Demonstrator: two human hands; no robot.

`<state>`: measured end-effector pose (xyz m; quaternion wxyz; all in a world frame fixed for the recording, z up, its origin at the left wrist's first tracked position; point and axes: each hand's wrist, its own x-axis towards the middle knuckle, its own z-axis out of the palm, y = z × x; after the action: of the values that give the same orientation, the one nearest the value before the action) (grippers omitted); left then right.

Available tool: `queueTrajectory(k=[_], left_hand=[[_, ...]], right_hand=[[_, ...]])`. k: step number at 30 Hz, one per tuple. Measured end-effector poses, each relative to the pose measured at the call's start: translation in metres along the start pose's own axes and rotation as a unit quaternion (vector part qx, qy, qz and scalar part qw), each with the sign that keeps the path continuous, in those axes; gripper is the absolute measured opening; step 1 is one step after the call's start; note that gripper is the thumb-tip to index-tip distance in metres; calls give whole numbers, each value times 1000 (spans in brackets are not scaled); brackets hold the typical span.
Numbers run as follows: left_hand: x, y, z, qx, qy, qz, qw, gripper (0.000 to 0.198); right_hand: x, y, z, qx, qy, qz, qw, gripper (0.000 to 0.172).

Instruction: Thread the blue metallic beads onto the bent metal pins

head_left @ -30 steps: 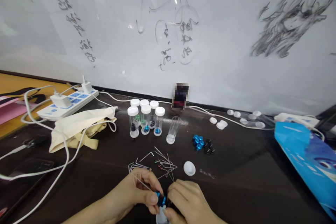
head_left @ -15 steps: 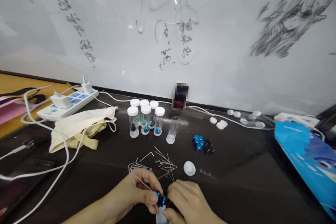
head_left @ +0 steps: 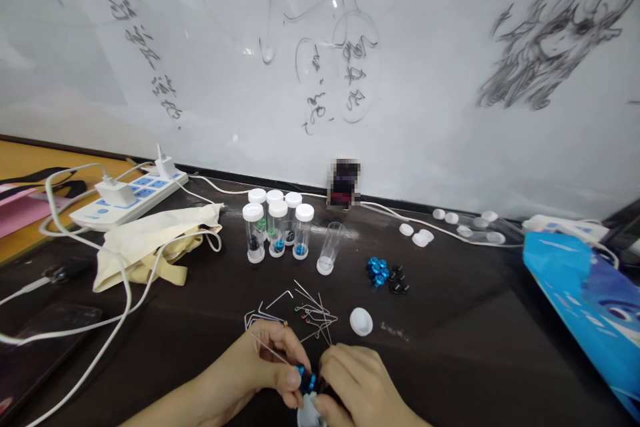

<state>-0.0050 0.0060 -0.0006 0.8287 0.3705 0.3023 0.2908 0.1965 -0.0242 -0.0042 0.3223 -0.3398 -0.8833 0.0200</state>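
At the near edge, my left hand (head_left: 265, 363) pinches small shiny blue metal pieces (head_left: 305, 379) between thumb and fingers. A thin metal rod (head_left: 269, 348) slants across these fingers toward the blue pieces. Close against it on the right, my right hand (head_left: 360, 377) is closed with curled fingers, and what it grips is mostly hidden. Just below the fingertips is a white rounded piece (head_left: 306, 413), cut off by the frame's bottom. Beyond the hands lie loose hex keys (head_left: 260, 315) and thin wire pins with looped ends (head_left: 320, 313). To their right rests a white cap (head_left: 361, 321).
Capped clear tubes (head_left: 301, 233) holding small parts stand behind, beside an uncapped tube (head_left: 330, 250). Blue pieces (head_left: 379, 271) and black screws (head_left: 399, 280) are piled to the right. A power strip (head_left: 125, 200), cables and cloth pouch (head_left: 150, 240) occupy the left; a blue bag (head_left: 575, 300), the right.
Both hands stay almost in place, with only a slight shift of the fingers. The white piece below them is turned a little. Everything else on the table is unchanged.
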Motion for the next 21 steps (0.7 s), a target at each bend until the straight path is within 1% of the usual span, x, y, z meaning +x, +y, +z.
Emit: queueTrajectory(k=[2, 5, 7, 9, 13, 15, 17, 19, 21], left_hand=[[0, 0, 0, 0, 1, 0, 1000, 20], [0, 1, 1, -5, 6, 8, 1000, 20], [0, 2, 1, -7, 9, 9, 1000, 18], [0, 1, 2, -6, 5, 7, 1000, 18], [2, -4, 2, -5, -1, 8, 1000, 18], [2, -6, 1, -8, 7, 22, 1000, 20], [3, -6, -1, -8, 13, 28, 999, 20], [2, -5, -2, -9, 12, 25, 1000, 20], [2, -4, -3, -10, 11, 23, 1000, 20]], right_hand=[[0, 0, 0, 2, -4, 0, 1000, 48], [1, 0, 1, 23, 6, -3, 1000, 38], [1, 1, 2, 30, 12, -6, 999, 34], [0, 2, 4, 17, 11, -8, 1000, 38], [-4, 4, 5, -15, -9, -13, 1000, 51], [-5, 4, 4, -5, -19, 1, 1000, 56], [-4, 3, 1, 23, -17, 20, 999, 57], [-2, 2, -1, 47, 1, 32, 998, 50], [-1, 1, -2, 50, 16, 26, 998, 38]])
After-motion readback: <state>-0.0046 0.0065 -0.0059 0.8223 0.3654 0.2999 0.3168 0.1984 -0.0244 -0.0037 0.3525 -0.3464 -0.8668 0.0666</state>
